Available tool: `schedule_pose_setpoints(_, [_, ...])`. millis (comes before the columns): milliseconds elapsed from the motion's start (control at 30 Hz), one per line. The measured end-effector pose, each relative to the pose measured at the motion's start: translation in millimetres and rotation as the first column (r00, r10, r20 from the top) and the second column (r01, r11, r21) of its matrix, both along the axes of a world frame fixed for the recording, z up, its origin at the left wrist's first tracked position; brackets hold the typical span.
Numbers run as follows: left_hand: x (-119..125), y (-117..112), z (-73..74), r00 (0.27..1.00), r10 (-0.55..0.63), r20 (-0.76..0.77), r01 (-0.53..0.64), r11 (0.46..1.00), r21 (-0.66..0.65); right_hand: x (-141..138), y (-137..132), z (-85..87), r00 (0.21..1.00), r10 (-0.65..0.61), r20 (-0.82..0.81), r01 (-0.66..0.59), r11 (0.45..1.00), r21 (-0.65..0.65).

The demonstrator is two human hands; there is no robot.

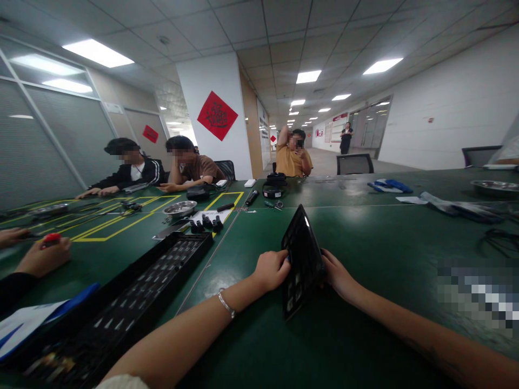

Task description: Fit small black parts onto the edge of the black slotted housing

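A black slotted tray [300, 254] stands on its edge on the green table [365, 237], tilted away from me. My left hand [272, 269] grips its left side, fingers curled over the face. My right hand [337, 275] holds its right side from behind, with the fingers mostly hidden by the tray. A silver bracelet [226, 303] sits on my left wrist.
A long black parts tray [133, 302] lies at the left. Beyond it are a metal bowl [180, 208], small black parts [206, 222] and yellow tape lines [121, 221]. A co-worker's hands [42, 256] hold a red thing at far left. Three people sit across the table.
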State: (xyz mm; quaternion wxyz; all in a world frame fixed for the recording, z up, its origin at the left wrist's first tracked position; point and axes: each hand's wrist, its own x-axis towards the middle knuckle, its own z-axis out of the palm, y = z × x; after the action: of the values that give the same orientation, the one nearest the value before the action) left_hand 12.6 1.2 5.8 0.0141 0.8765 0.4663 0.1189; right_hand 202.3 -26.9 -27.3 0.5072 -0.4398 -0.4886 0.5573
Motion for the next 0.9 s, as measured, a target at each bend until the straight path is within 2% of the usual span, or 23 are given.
schedule_pose_setpoints(233, [-0.3, 5.1, -4.7, 0.997, 0.043, 0.062, -0.039, 0.997, -0.07, 1.0, -3.2, 3.5, 1.0, 0.007, -0.007, -0.007, 1.0, 0.0])
schedule_pose_setpoints(433, [0.4, 6.3, -6.3, 0.997, -0.01, 0.077, 0.012, 1.0, -0.023, 2.0, -1.5, 0.2, 1.0, 0.007, 0.0, -0.007, 1.0, 0.006])
schedule_pose_setpoints(600, [1.6, 3.5, -2.4, 0.998, 0.002, 0.058, 0.001, 0.998, -0.056, 1.7, 1.8, -4.0, 1.0, -0.013, -0.007, 0.013, 1.0, 0.004])
schedule_pose_setpoints(900, [0.3, 3.1, -2.5, 1.0, -0.003, 0.019, 0.004, 0.999, -0.032, 2.9, 1.3, -4.1, 1.0, 0.006, -0.007, -0.006, 1.0, 0.005])
